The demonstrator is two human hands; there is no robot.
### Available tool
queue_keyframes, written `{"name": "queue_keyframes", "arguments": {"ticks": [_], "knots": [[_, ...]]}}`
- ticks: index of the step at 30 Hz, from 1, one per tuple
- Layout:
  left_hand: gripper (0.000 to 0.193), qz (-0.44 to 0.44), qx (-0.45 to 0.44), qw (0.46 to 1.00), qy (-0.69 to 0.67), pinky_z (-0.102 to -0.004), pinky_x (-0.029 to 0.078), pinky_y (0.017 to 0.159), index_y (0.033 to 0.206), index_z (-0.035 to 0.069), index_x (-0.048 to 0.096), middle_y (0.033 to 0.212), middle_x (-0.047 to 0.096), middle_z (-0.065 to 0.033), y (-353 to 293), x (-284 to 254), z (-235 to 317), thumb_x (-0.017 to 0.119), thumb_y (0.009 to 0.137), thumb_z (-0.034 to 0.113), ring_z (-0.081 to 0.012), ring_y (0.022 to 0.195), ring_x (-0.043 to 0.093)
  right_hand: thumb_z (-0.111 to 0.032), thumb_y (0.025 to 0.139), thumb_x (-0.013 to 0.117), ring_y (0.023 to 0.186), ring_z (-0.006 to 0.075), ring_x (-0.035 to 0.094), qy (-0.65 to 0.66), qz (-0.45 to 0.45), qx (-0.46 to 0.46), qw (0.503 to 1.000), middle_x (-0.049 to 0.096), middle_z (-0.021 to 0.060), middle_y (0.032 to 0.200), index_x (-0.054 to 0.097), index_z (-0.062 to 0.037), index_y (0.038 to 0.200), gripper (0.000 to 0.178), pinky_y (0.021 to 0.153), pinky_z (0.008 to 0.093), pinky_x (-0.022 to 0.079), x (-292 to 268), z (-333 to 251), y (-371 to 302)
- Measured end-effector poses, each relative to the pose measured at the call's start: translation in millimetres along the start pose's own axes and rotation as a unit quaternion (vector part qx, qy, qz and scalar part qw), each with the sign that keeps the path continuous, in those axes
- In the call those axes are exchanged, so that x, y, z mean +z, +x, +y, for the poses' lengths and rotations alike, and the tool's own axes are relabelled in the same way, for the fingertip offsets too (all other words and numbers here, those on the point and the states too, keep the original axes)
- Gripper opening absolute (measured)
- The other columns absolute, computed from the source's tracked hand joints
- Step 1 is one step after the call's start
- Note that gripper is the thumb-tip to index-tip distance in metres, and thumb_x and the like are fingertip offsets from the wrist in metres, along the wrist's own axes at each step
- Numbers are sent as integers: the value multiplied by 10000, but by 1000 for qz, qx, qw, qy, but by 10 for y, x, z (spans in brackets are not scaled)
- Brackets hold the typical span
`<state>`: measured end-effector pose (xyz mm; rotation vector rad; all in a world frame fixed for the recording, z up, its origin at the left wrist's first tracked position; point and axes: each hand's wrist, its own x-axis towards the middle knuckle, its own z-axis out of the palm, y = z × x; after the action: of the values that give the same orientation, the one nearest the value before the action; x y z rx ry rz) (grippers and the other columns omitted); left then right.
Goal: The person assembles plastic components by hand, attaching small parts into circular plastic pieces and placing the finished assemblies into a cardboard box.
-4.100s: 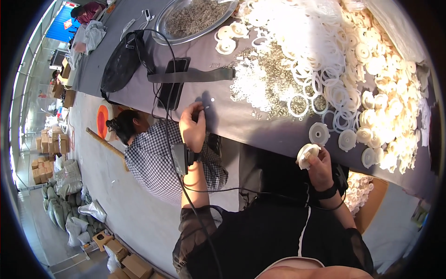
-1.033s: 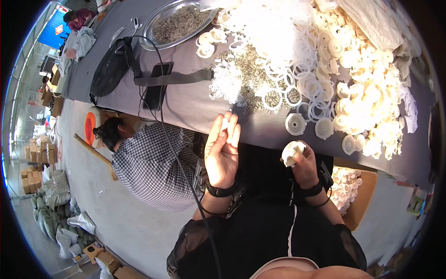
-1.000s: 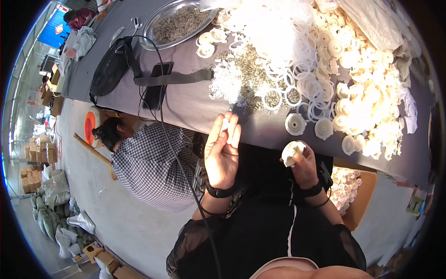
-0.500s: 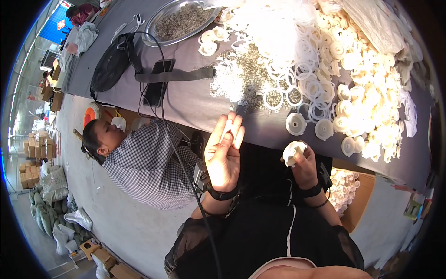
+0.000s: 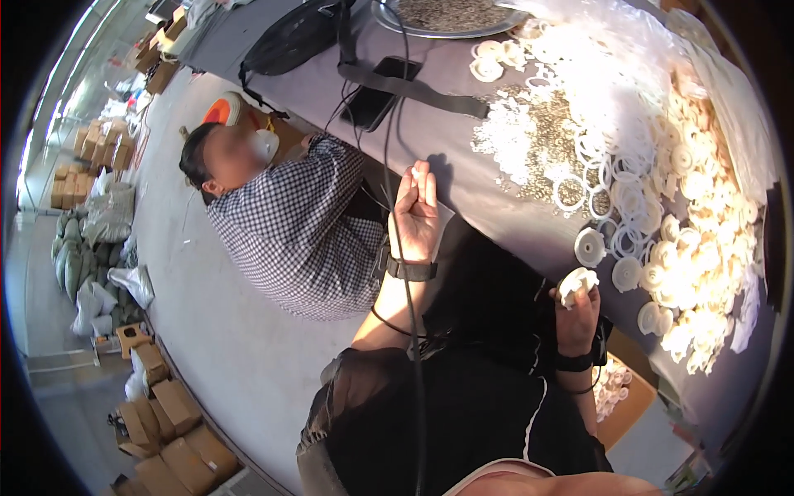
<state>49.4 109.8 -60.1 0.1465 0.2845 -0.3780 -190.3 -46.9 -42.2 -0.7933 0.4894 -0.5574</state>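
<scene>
A: How should the right hand be handling that cream part?

B: Lightly, I'd say. The thumb and fingers are closing round its lower side, leaving its upper face uncovered; gripping by the body like that is probably sparing the thinner rim.

A: And the left hand?

B: Its fingers are pointing up, close together, with the thumb bending in. A pale spot is showing at the tips (possibly a small piece, but it's too tiny for me to be sure). A firm fingertip pinch would be suiting anything so small.

A: Where is the part sitting, and how is it looking?

B: It's hovering, tilted, by the worktop's near edge, towards the right corner. It's looking off-white, roundish and plastic, its uneven rim catching sun. A pale round disc is lying just beyond; white rings are spreading farther in, and a metal tray is resting towards the far edge.
</scene>
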Motion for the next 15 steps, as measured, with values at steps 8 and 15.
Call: {"name": "queue_keyframes", "arguments": {"ticks": [8,15], "knots": [[369,22,-8,997,-70,-417,386,1005,1192,-93,393,1217,466,-263,31,-31,152,312,832,-113,-317,1171,453,-159,796,576,806,187,584,2,-14,7,1000,577,89,932,492,0,1067,326,732,365,501,20,-13,14],[380,20,-31,992,-117,-421,381,1009,1198,-97,380,1226,450,-277,84,-51,174,290,829,-112,-323,1170,453,-149,800,569,815,190,586,10,-9,5,1000,581,94,941,498,3,1065,314,737,369,498,-6,-12,6]]}}
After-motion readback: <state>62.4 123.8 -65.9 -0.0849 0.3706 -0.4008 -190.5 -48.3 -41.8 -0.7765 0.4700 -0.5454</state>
